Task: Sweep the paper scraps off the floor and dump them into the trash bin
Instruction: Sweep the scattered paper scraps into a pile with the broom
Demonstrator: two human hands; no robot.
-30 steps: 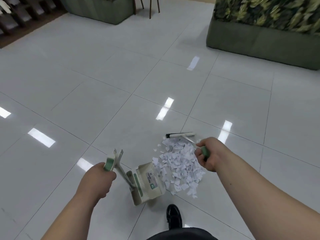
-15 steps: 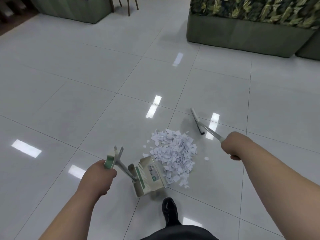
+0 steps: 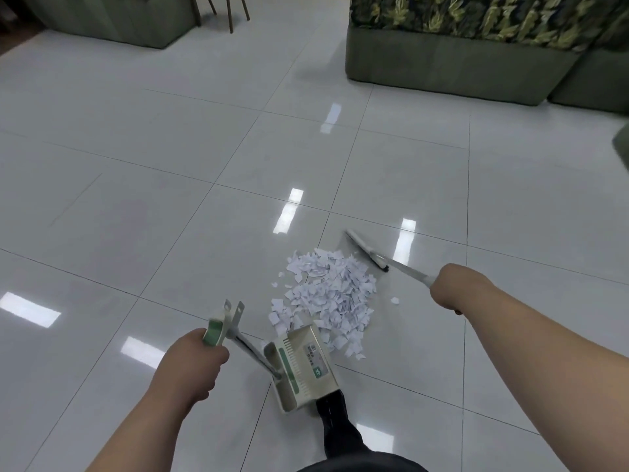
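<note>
A pile of white paper scraps (image 3: 328, 291) lies on the glossy tiled floor. My left hand (image 3: 190, 364) grips the green-and-cream handle of a cream dustpan (image 3: 304, 367), whose open mouth touches the near edge of the pile. My right hand (image 3: 449, 289) grips the handle of a small broom (image 3: 366, 250); its dark-bristled head rests on the floor just beyond the pile's far right side. One stray scrap (image 3: 394, 300) lies to the right of the pile. No trash bin shows.
A green planter box (image 3: 439, 73) with leafy plants stands at the back right, another green box (image 3: 112, 18) at the back left with chair legs (image 3: 231, 11) beside it. My black shoe (image 3: 335, 420) stands right behind the dustpan.
The broom has swung from the far side of the pile out to its right, my right hand moving right and away. The dustpan has stayed against the pile.
</note>
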